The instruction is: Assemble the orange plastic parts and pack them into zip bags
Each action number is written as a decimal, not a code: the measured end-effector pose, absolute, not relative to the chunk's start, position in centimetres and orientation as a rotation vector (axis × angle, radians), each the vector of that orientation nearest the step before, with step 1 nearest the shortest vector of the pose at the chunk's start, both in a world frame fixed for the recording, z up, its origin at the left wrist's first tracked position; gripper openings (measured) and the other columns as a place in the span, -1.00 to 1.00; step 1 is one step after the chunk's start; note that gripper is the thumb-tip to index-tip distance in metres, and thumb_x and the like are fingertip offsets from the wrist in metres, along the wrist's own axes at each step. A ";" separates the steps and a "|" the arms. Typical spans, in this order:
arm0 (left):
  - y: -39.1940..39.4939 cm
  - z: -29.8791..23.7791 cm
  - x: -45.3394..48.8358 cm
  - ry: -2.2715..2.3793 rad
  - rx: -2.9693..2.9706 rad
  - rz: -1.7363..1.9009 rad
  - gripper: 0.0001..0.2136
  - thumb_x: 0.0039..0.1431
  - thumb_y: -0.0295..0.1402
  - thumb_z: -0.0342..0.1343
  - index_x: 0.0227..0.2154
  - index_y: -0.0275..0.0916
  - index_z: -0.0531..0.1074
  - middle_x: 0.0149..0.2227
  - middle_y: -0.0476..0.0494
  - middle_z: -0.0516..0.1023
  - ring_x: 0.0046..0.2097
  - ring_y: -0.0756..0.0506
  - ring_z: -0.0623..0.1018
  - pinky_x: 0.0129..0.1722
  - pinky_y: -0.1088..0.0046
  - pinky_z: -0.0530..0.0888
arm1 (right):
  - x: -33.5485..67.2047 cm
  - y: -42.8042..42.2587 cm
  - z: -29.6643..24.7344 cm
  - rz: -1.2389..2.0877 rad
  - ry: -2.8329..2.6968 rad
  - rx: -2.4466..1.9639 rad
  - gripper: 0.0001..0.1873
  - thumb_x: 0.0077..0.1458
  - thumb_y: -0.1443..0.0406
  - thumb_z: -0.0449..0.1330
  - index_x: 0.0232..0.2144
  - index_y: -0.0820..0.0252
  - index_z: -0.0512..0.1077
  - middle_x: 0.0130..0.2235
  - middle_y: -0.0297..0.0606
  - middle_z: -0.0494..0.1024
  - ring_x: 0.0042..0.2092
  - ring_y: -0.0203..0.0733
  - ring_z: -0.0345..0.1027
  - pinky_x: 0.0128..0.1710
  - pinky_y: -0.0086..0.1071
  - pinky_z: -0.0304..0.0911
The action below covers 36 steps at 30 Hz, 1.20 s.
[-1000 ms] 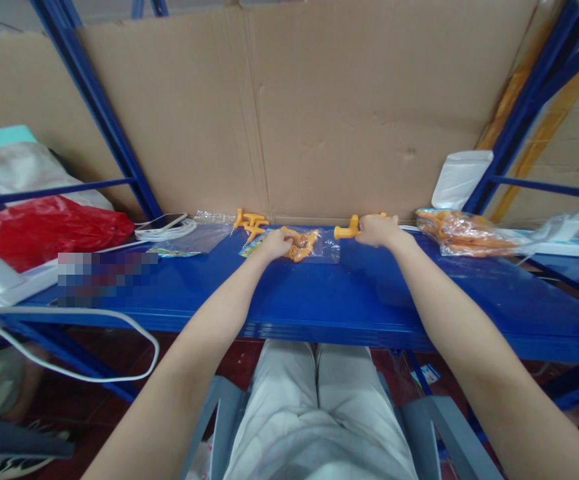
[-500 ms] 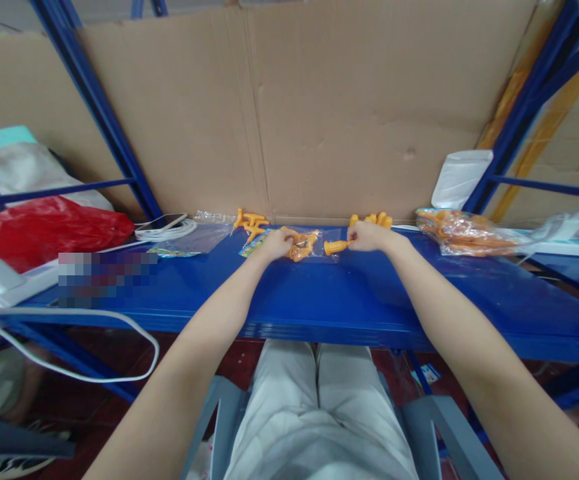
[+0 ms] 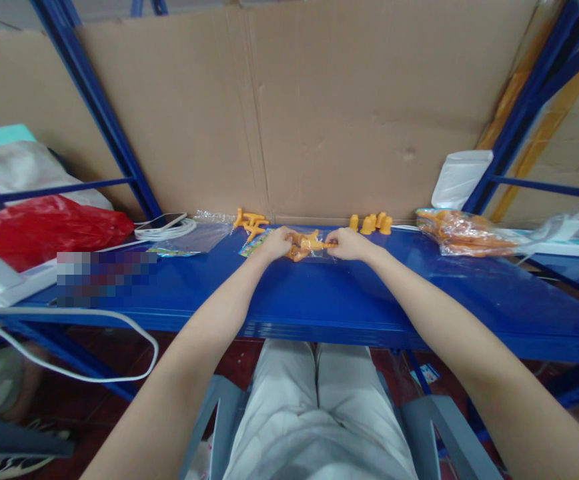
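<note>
My left hand (image 3: 277,244) is closed on the left end of a clear plastic bag (image 3: 319,255) with a colourful printed card (image 3: 252,245). Orange plastic parts (image 3: 297,252) lie in or on the bag beside its fingers; which, I cannot tell. From the right, my right hand (image 3: 349,244) pinches the thin end of an orange ribbed plastic piece (image 3: 314,241), which reaches over or into the bag. Behind the left hand sit orange branched pieces (image 3: 253,223). Several orange thimble-shaped pieces (image 3: 369,224) stand behind the right hand.
Another clear bag (image 3: 202,239) lies left on the blue shelf (image 3: 329,293). A filled bag of orange parts (image 3: 469,232) is at the right. White cable (image 3: 167,230), a red plastic bag (image 3: 54,230) and a cardboard wall (image 3: 339,120) border the space.
My right hand has moved left with the orange ribbed piece, bringing it to the bag and the parts there. The thimble-shaped pieces behind it are now uncovered. My left hand stays put.
</note>
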<state>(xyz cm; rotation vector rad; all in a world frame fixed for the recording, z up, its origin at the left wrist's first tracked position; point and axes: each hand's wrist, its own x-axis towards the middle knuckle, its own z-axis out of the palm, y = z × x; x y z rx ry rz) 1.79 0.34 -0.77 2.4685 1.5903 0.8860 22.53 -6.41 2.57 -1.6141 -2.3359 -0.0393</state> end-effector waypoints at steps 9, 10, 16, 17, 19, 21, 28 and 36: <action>-0.1 -0.3 2.0 1.534 2.470 0.839 -0.65 0.17 -0.50 -0.09 -0.14 -0.28 0.59 -0.06 -0.17 0.63 0.02 -0.12 0.56 0.09 0.45 0.41 | 22.0 -6.2 1.2 0.101 -2.282 -1.428 -0.79 0.08 0.42 0.11 -0.44 0.22 0.55 -0.61 -0.35 0.50 -0.51 -0.30 0.40 -0.44 -0.49 0.16; -0.1 -0.3 2.1 1.517 2.459 0.859 -0.66 0.18 -0.49 -0.09 -0.16 -0.27 0.59 -0.07 -0.16 0.63 0.02 -0.12 0.56 0.10 0.43 0.40 | 22.0 -5.9 1.0 0.139 -2.255 -1.412 -0.81 0.07 0.42 0.12 -0.41 0.23 0.55 -0.61 -0.36 0.50 -0.52 -0.30 0.39 -0.44 -0.50 0.17; -0.6 0.0 2.4 1.471 2.384 0.987 -0.70 0.24 -0.41 -0.06 -0.17 -0.29 0.58 -0.04 -0.19 0.62 0.04 -0.13 0.55 0.12 0.38 0.40 | 22.1 -4.7 0.4 0.208 -2.119 -1.392 -0.85 -0.01 0.41 0.18 -0.38 0.28 0.55 -0.48 -0.28 0.59 -0.49 -0.30 0.43 -0.42 -0.49 0.25; -0.7 0.1 2.5 1.456 2.388 1.004 -0.71 0.24 -0.39 -0.04 -0.17 -0.29 0.58 -0.03 -0.19 0.62 0.04 -0.13 0.55 0.11 0.37 0.40 | 22.1 -4.6 0.3 0.190 -2.109 -1.386 -0.86 -0.02 0.41 0.19 -0.38 0.27 0.55 -0.46 -0.27 0.59 -0.48 -0.30 0.44 -0.41 -0.49 0.26; -1.0 0.1 2.6 1.411 2.408 1.049 -0.74 0.22 -0.37 0.02 -0.17 -0.27 0.58 -0.04 -0.19 0.62 0.03 -0.13 0.55 0.10 0.37 0.40 | 22.0 -4.6 0.3 0.179 -2.098 -1.371 -0.87 -0.01 0.41 0.18 -0.39 0.26 0.55 -0.46 -0.27 0.59 -0.48 -0.30 0.45 -0.42 -0.50 0.27; -1.2 0.2 2.8 1.376 2.420 1.092 -0.77 0.19 -0.38 0.06 -0.19 -0.25 0.58 -0.07 -0.17 0.63 0.00 -0.12 0.57 0.09 0.38 0.42 | 22.0 -4.6 0.2 0.209 -2.097 -1.347 -0.87 0.00 0.41 0.18 -0.40 0.26 0.54 -0.47 -0.29 0.58 -0.51 -0.32 0.44 -0.43 -0.50 0.28; -1.5 0.4 3.1 1.308 2.423 1.162 -0.84 0.15 -0.46 0.08 -0.34 -0.29 0.58 -0.23 -0.16 0.67 -0.14 -0.10 0.60 -0.01 0.39 0.46 | 22.0 -4.6 0.0 0.429 -2.051 -1.215 -0.91 -0.01 0.43 0.18 -0.42 0.29 0.50 -0.48 -0.32 0.54 -0.59 -0.41 0.35 -0.53 -0.55 0.24; -2.3 0.3 3.9 1.116 2.409 1.192 -0.84 0.16 -0.43 0.09 -0.34 -0.29 0.58 -0.23 -0.14 0.67 -0.15 -0.09 0.61 -0.04 0.39 0.47 | 22.0 -4.2 -0.2 0.421 -2.128 -1.134 -0.92 -0.03 0.42 0.18 -0.50 0.26 0.48 -0.47 -0.31 0.57 -0.46 -0.31 0.44 -0.42 -0.50 0.25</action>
